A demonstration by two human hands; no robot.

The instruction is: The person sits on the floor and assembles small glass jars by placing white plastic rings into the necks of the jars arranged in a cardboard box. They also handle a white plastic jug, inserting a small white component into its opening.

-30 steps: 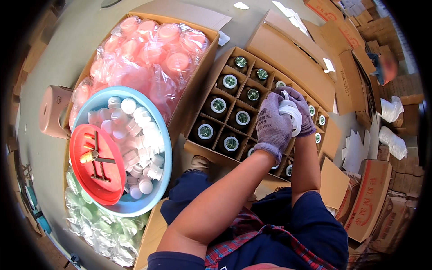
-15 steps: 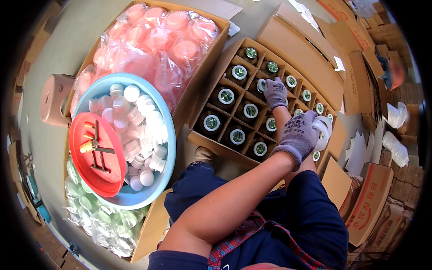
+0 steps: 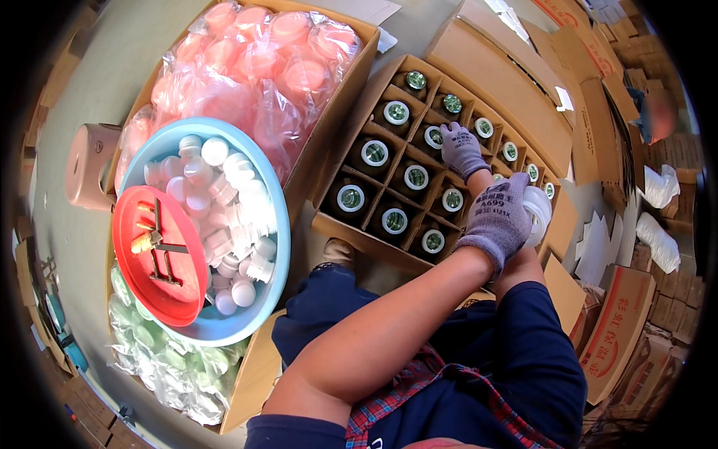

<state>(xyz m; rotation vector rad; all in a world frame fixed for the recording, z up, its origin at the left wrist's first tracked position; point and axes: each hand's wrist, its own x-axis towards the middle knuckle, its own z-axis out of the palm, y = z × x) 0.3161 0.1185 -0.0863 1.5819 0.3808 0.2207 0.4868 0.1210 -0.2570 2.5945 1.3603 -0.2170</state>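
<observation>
My left hand (image 3: 495, 217), in a grey work glove, reaches across above my right forearm and is closed on a stack of white plastic rings (image 3: 536, 215). My right hand (image 3: 462, 150), gloved alike, hangs over the divided carton (image 3: 357, 241). Its fingers are slightly bent, nothing visible in them, close beside a bottle mouth (image 3: 434, 137) that has a white ring around it. Green glass bottle mouths fill the carton's cells, most with white rings. Two far ones, a corner bottle (image 3: 416, 80) and its neighbour (image 3: 452, 104), show no ring. My arms cover some cells.
Left of the carton, a blue basin (image 3: 278, 224) holds white stoppers, with a red dish (image 3: 161, 258) resting on its side. Below are bagged pink cups (image 3: 305, 75) and bagged green ones (image 3: 161, 367). Open carton flaps (image 3: 508, 97) stand at the far right; another person (image 3: 651, 116) is beyond.
My right hand has come slightly right, away from the bottle it was touching; the white ring there now lies level around the mouth. My left hand has lowered a little with the rings.
</observation>
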